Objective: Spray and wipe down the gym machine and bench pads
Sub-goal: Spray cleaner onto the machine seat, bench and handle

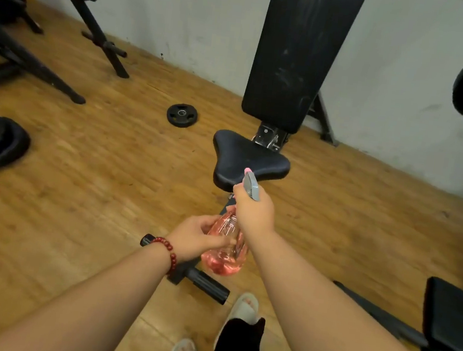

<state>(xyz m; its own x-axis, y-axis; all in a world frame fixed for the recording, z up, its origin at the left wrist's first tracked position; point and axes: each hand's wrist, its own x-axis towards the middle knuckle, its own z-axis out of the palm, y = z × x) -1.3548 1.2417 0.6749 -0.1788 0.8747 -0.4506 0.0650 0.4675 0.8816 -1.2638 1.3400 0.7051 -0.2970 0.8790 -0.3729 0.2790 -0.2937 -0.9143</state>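
Hands both grip the pink spray bottle. Our right hand is wrapped round its neck under the grey trigger head, whose nozzle points toward the black seat pad. Our left hand, a red bead bracelet on its wrist, curls round the bottle's body. We hold the bottle near the seat, with the upright back pad beyond it. Pale marks on the bottle are too blurred to read. A weight plate lies on the wooden floor.

Back pad top cropped; trigger apparently behind right hand.
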